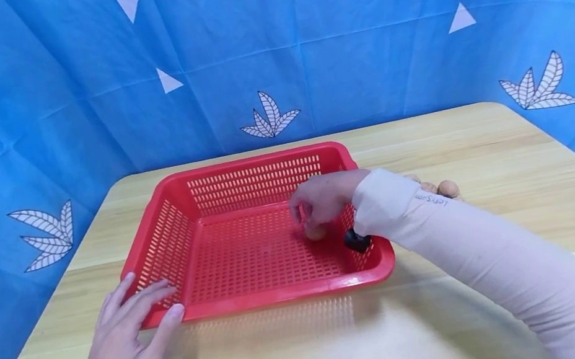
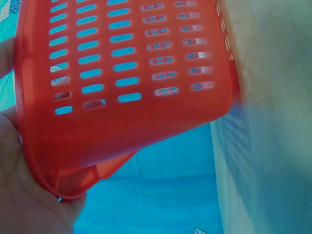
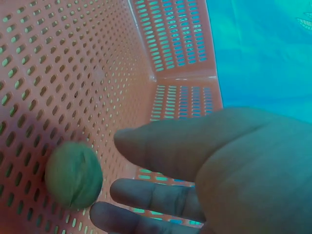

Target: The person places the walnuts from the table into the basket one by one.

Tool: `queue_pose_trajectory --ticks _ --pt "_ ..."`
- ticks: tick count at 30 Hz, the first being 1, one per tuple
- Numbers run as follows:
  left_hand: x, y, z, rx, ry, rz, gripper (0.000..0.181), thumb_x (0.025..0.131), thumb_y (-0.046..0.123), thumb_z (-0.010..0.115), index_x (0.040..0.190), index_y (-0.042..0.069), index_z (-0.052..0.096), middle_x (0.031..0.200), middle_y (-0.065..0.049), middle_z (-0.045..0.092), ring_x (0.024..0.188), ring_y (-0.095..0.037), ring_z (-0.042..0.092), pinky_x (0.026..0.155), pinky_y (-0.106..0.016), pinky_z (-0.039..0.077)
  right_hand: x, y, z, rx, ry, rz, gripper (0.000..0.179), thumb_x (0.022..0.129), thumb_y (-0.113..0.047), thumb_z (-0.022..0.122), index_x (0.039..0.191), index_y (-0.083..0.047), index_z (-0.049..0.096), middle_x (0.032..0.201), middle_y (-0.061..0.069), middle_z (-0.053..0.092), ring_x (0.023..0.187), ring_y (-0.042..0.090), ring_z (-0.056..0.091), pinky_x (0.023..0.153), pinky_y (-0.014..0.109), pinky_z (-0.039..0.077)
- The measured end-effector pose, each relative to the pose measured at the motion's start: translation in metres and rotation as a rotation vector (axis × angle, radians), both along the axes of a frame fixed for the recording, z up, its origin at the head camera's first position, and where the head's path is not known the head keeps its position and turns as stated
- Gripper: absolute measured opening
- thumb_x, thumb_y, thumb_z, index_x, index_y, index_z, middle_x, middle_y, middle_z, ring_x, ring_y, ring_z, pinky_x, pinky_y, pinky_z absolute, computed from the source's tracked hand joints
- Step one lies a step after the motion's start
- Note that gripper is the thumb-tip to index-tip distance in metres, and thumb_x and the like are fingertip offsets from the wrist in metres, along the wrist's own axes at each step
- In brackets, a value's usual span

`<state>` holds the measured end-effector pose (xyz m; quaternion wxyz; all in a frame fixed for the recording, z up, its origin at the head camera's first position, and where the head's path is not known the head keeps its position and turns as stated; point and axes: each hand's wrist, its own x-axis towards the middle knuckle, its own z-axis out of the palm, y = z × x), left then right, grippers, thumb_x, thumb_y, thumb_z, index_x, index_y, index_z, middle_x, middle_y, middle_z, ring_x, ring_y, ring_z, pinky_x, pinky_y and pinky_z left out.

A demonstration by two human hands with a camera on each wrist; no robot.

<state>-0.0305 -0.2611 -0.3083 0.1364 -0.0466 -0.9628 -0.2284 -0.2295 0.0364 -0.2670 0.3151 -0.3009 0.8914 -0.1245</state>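
Observation:
A red plastic basket [image 1: 267, 299] with slotted walls stands on the table. My left hand [image 1: 128, 349] rests at its near left corner, fingers spread over the rim and thumb by the front edge; the left wrist view shows the slotted side wall [image 2: 112, 131] close up. Inside the basket, at its right side, my right hand [image 1: 321, 199] hangs low with nothing between thumb and fingers. A single walnut [image 3: 74, 175] is just off its fingertips, above or on the perforated floor; whether a fingertip touches it I cannot tell.
Several walnuts [image 1: 448, 188] lie on the wooden table [image 1: 517, 168] right of the basket, partly hidden behind the right forearm. A blue patterned cloth [image 1: 371, 66] hangs behind the table and along its sides.

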Motion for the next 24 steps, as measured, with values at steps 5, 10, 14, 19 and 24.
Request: queue_pose_trajectory --ticks 5,10,14,19,24 --pt "0.001 0.001 -0.002 0.006 0.006 -0.002 0.046 0.091 0.035 0.067 0.124 0.004 0.063 0.131 -0.017 0.057 0.139 -0.041 0.022 0.088 -0.075 0.033 0.002 0.0 0.0 -0.025 0.027 0.024 0.031 0.084 -0.022 0.077 0.112 -0.021 0.065 0.094 -0.002 0.066 0.09 0.016 0.063 0.075 0.03 0.055" --pt "0.002 0.002 -0.003 -0.002 -0.004 0.009 0.046 0.091 0.034 0.068 0.125 0.004 0.062 0.131 -0.017 0.057 0.138 -0.041 0.023 0.088 -0.076 0.033 0.004 0.001 0.004 -0.053 0.079 0.028 0.029 0.085 -0.024 0.075 0.113 -0.023 0.065 0.099 -0.001 0.063 0.094 0.016 0.059 0.073 0.03 0.055" --pt "0.001 0.003 -0.003 -0.008 -0.002 0.015 0.047 0.09 0.036 0.068 0.125 0.005 0.063 0.131 -0.017 0.057 0.138 -0.04 0.023 0.087 -0.075 0.036 0.005 0.003 0.012 -0.075 0.156 0.012 0.031 0.083 -0.028 0.077 0.111 -0.024 0.065 0.1 -0.003 0.062 0.095 0.015 0.057 0.073 0.031 0.055" --pt "-0.001 0.004 -0.003 -0.006 0.013 0.012 0.046 0.09 0.036 0.069 0.124 0.005 0.064 0.131 -0.016 0.057 0.138 -0.04 0.023 0.086 -0.075 0.036 0.006 0.008 0.021 -0.133 0.217 0.017 0.029 0.085 -0.03 0.076 0.111 -0.023 0.065 0.099 -0.003 0.062 0.094 0.015 0.058 0.074 0.032 0.054" --pt "0.0 0.002 -0.004 -0.005 0.024 0.015 0.044 0.09 0.034 0.068 0.123 0.005 0.064 0.13 -0.016 0.058 0.138 -0.04 0.023 0.087 -0.075 0.035 0.007 0.014 0.029 -0.172 0.257 0.01 0.024 0.087 -0.029 0.074 0.109 -0.024 0.065 0.098 -0.004 0.063 0.092 0.015 0.059 0.075 0.033 0.054"
